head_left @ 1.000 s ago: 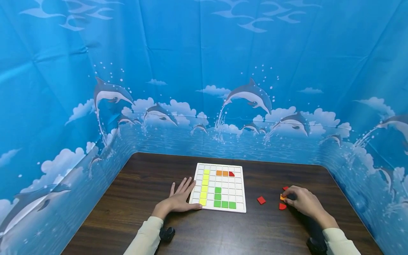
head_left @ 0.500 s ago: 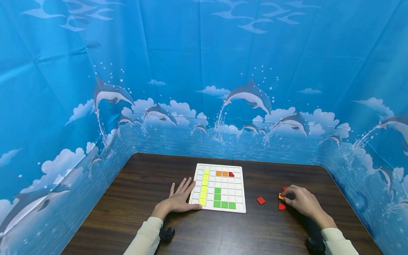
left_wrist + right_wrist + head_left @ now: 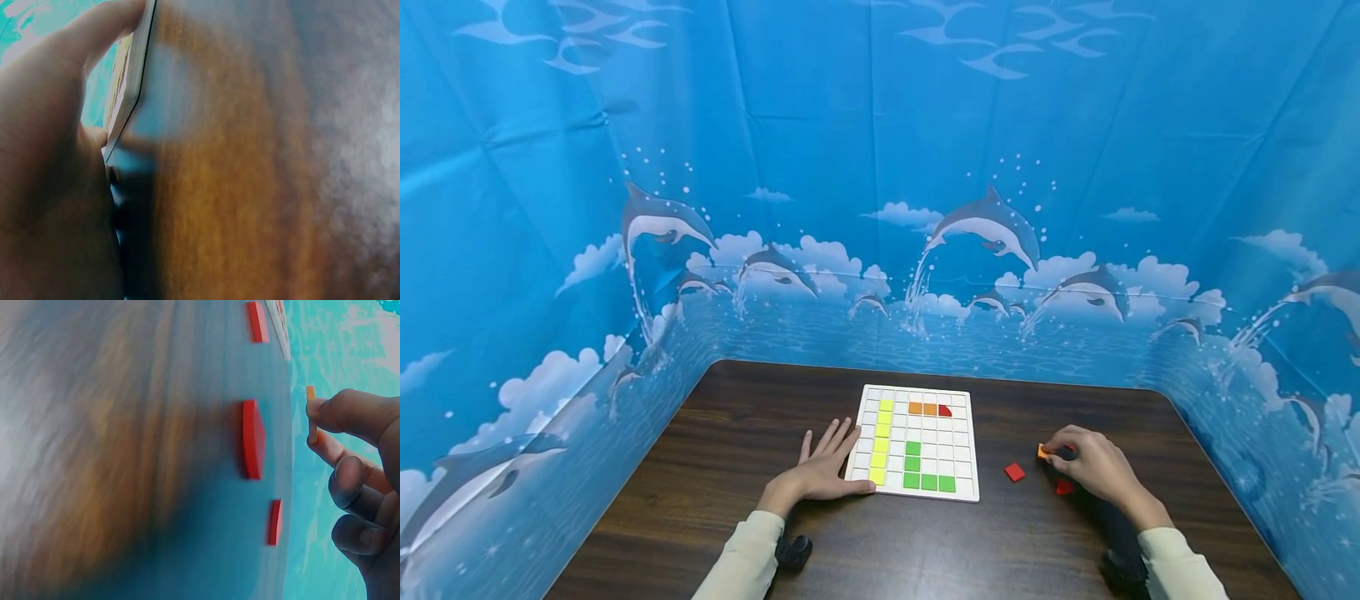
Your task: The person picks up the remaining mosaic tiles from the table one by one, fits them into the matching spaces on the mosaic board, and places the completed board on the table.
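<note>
My left hand rests with spread fingers at the lower left corner of a white grid board, its thumb along the near edge. Yellow squares form a column on the board, green squares an L shape, and two orange squares with a red rounded piece a short row near the top. Between thumb and finger, my right hand pinches an orange tile, held above the table in the right wrist view. Under that hand lies a red rounded piece.
A red square tile lies between the board and my right hand. Another red piece shows in the right wrist view. The dark wooden table ends at a blue dolphin-print curtain.
My right hand has lifted the orange tile from among the red pieces and moved it left, toward the board. My left hand and the board have stayed in place.
</note>
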Tool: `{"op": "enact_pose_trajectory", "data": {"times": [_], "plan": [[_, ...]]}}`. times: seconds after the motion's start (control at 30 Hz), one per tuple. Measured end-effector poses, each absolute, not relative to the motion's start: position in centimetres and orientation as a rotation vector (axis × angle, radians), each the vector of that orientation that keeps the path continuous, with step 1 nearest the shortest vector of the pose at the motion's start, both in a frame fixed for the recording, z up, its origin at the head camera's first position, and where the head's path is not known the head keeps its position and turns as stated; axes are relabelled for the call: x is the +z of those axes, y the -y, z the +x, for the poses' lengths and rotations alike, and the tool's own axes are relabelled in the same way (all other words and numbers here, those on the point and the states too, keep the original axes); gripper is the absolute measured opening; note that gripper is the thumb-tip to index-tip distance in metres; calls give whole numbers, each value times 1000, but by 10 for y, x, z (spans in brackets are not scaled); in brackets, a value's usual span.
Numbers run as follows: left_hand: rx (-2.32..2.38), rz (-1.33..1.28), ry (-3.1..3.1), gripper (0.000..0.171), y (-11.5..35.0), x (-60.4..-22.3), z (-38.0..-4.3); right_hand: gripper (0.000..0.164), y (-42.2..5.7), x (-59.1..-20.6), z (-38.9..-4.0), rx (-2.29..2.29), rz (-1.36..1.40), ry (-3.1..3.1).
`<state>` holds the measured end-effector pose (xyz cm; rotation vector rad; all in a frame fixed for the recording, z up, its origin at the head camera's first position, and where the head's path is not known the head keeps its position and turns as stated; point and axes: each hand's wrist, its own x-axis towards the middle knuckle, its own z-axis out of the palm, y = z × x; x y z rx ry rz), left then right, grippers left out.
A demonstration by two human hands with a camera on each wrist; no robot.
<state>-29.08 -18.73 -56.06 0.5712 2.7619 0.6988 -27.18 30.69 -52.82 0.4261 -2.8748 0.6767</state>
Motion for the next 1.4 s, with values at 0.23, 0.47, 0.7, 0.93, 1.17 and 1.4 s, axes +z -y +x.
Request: {"op": "enact_pose_trajectory", "data": {"times": [0.23,0.47,0.7,0.93,1.17,1.4], "plan": [[660,553,-2785,120,187,-567,-293,15,-293,-525,-277,698,439,2858],[712,574,-2762,119,186,-556,-288,14,-279,-523,-282,707,469,2820],[649,546,-2771,117,183,-554,-289,12,-264,-522,-291,723,491,2817],[686,552,-2771,118,185,-560,-290,11,-249,-520,-296,743,523,2804],[668,560,-2777,121,187,-570,-294,12,-234,-518,-303,747,572,2784],[694,574,-2764,119,186,-560,-290,10,-218,-517,-309,761,583,2795]]}}
